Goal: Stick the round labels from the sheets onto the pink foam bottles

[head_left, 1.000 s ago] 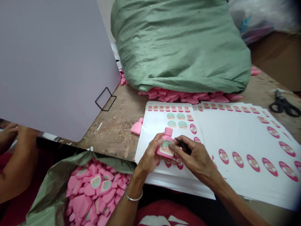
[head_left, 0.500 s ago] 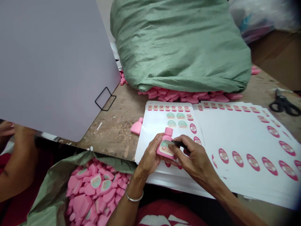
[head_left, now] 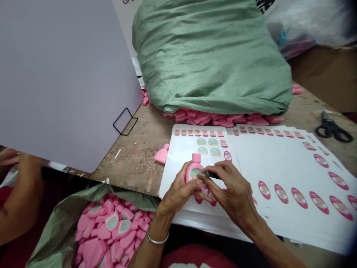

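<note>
Got pink bottle [head_left: 192, 166] in L hand [head_left: 177, 191], held up over L sticker sheet [head_left: 177, 163], in front of torso. Clamped firmly round bottle w/ L grip: coming in from L side, thumb low across front, other fingers partly hidden. Can see cap [head_left: 196, 158] at far end, so w/ long axis approx fore-aft, base twd wearer; can't tell exact tilt from one view. Can also see green-topped label [head_left: 194, 172] on face turned to wearer, lower part covered by thumb & fingertips.

Find R hand [head_left: 237, 191] just R of bottle, fingers pinched together on slim black tool [head_left: 213, 175]. Aimed leftward, i.e. roughly crosswise to bottle's long axis, w/ tip at label's R side. Can't tell if touching or just above; can't ID tool type either. Would call L hand nearer, being wrapped on bottle itself; R hand close in, w/ fingertips beside L thumb, poss. touching.

Note R sticker sheet [head_left: 262, 160] next to L one, both on bench [head_left: 131, 160]. Lying just L of sheets: lone bottle [head_left: 161, 155]. Beyond, green sack [head_left: 214, 59] atop pink pieces [head_left: 202, 117]; far R, scissors [head_left: 331, 130]. Down L, past bench edge, open sack [head_left: 55, 230] w/ many bottles [head_left: 95, 250], some labelled. At L margin, co-worker's forearm [head_left: 21, 197], well apart.
</note>
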{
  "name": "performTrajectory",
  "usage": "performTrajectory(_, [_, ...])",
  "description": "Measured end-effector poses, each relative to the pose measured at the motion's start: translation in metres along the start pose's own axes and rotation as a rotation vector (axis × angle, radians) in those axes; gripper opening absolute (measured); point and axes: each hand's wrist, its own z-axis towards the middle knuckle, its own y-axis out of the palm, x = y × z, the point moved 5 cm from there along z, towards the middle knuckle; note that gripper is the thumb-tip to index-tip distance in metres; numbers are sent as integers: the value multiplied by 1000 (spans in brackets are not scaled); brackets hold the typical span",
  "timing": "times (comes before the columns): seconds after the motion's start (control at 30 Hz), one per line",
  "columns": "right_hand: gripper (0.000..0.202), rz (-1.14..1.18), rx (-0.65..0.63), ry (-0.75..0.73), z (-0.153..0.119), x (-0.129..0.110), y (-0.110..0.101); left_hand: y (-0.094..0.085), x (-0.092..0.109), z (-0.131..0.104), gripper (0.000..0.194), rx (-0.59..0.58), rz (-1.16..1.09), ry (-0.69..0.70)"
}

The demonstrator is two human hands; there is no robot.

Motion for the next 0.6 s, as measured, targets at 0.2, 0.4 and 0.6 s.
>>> performTrajectory(0.2, [91, 32, -7, 280, 4, 24, 1, 2, -4, -1, 39, 27, -52, -26])
performTrajectory(0.4, [69, 533, -222, 524, 5, 48, 38, 7, -14, -18, 45, -28, -28, -51])
performTrajectory(0.6, [41, -104, -102, 332, 67, 139, 6, -65, 32, -9, 39, 508, 655, 202])
